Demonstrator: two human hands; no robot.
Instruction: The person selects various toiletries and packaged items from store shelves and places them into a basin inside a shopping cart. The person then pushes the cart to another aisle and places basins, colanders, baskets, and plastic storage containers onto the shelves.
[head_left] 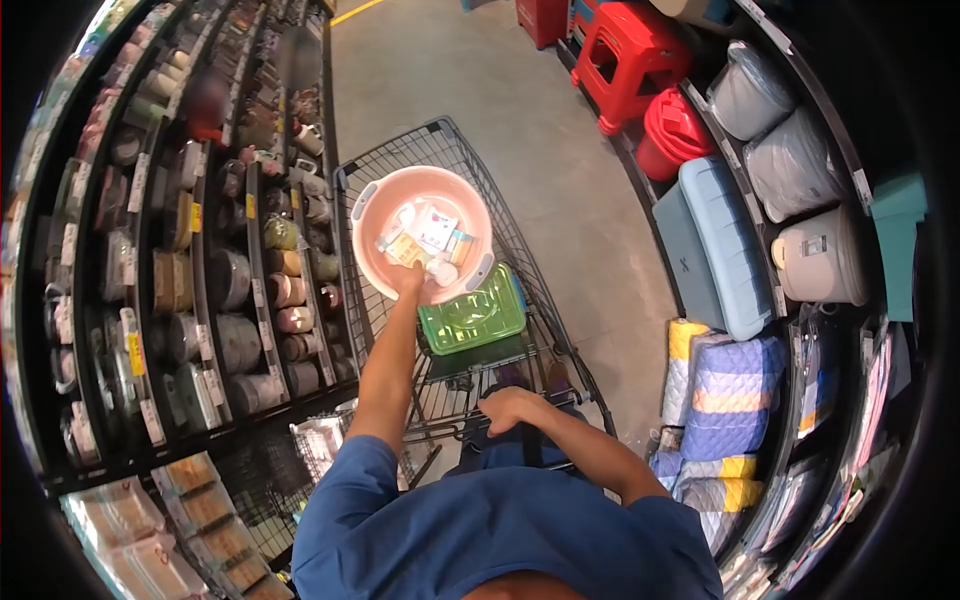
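My left hand (pixel 408 277) reaches into a pale pink basin (pixel 370 215) in the shopping cart (pixel 520 215). Its fingers are closed on the edge of a yellowish packet (pixel 404 250). Beside that packet lie a white packet (pixel 436 228) with dark print, a small box (pixel 461 246) and a round white item (pixel 443 271); their exact kinds are too small to tell. Under the basin's near side sits a green lidded storage box (pixel 475 318). My right hand (pixel 508 408) is closed around the cart handle (pixel 440 428), near my body.
Shelves of jars and containers (pixel 235 280) run close along the cart's left. On the right stand red stools (pixel 632 60), a red bucket (pixel 672 135), a blue-grey storage bin (pixel 715 250) and folded quilted bundles (pixel 733 390). Grey floor (pixel 560 180) stretches ahead between the shelves.
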